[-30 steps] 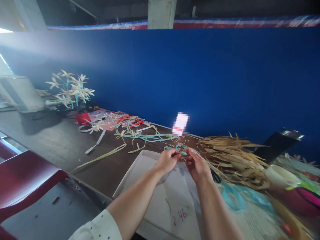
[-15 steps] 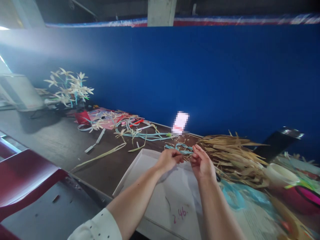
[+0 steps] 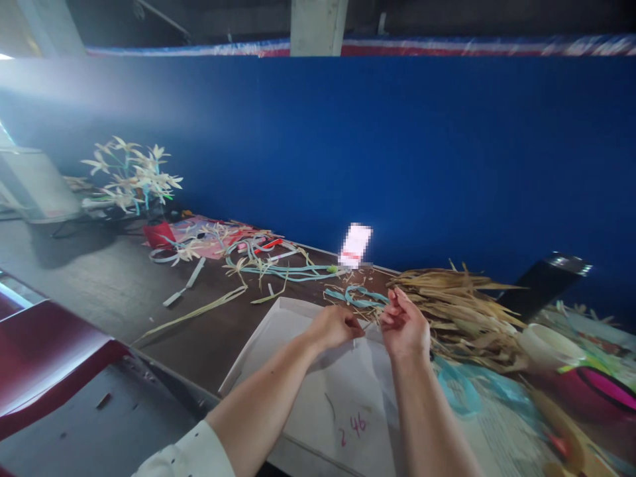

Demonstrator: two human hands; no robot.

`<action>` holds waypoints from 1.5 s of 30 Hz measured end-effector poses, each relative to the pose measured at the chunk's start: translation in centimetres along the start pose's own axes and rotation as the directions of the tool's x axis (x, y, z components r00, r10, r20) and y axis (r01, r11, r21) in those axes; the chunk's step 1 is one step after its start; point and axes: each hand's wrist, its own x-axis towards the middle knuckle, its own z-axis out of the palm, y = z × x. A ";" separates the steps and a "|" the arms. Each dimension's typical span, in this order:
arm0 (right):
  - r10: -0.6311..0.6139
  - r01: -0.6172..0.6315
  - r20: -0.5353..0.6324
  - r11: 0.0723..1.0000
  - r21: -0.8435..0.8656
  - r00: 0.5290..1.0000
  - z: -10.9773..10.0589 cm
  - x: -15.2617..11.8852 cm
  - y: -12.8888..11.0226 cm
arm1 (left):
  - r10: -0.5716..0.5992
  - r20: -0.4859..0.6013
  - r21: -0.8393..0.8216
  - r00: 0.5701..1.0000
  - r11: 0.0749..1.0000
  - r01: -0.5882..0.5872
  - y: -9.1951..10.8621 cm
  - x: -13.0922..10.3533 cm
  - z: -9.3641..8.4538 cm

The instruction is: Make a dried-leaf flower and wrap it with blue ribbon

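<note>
Over the far part of a white tray (image 3: 308, 397) marked in pink, my left hand (image 3: 338, 327) has its fingers pinched together on something thin and pale, too small to name. To its right, my right hand (image 3: 405, 323) is raised with its fingers curled and pressed together; whatever they hold, if anything, cannot be made out. Blue strips (image 3: 360, 296) lie on the table just beyond both hands. Dry brown husks (image 3: 462, 308) are piled beside my right hand.
A glowing phone (image 3: 356, 245) leans at the blue partition (image 3: 422, 159). White artificial flowers (image 3: 142, 173) stand at the left. At the right are a black tumbler (image 3: 539, 285), a white bowl (image 3: 551, 346) and a pink container (image 3: 596, 394).
My left hand has lowered slightly toward the tray. The fingers of my right hand have curled in more, and the gap between the hands looks a little different as the view shifts slightly.
</note>
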 end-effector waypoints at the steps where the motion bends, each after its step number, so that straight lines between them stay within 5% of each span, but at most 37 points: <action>1: 0.004 -0.004 0.022 1.000 -0.006 1.000 0.0 0.0 0.0 | 0.013 -0.003 0.040 1.000 0.999 -0.013 0.0 -0.1 -0.1; 18: 0.074 -0.073 0.089 0.997 -0.013 0.993 0.3 -0.3 0.0 | -0.079 0.212 0.034 0.974 0.997 0.073 -0.2 0.0 -0.3; 25: 0.029 -0.024 0.122 0.999 -0.043 0.992 0.6 -0.5 0.3 | -0.032 0.111 0.080 0.993 0.997 0.023 -0.3 0.0 0.0; 28: -0.005 0.019 0.129 0.994 -0.107 0.992 0.6 -0.5 0.5 | 0.040 -0.025 0.052 0.999 0.998 -0.039 0.2 -0.1 -0.2; 32: -0.027 0.063 0.154 0.969 -0.237 0.988 1.0 -0.9 1.0 | 0.102 -0.269 -0.134 0.958 0.981 -0.142 0.8 0.0 -0.6; 39: 0.039 0.063 0.234 0.909 -0.413 0.972 1.1 -1.3 1.7 | 0.005 -0.342 -0.469 0.940 0.866 -0.175 0.9 0.6 -0.8; 45: -0.028 0.284 0.358 0.666 -0.689 0.933 0.6 -1.3 2.2 | -0.057 -0.371 -0.453 0.927 0.882 -0.127 0.5 0.9 -0.8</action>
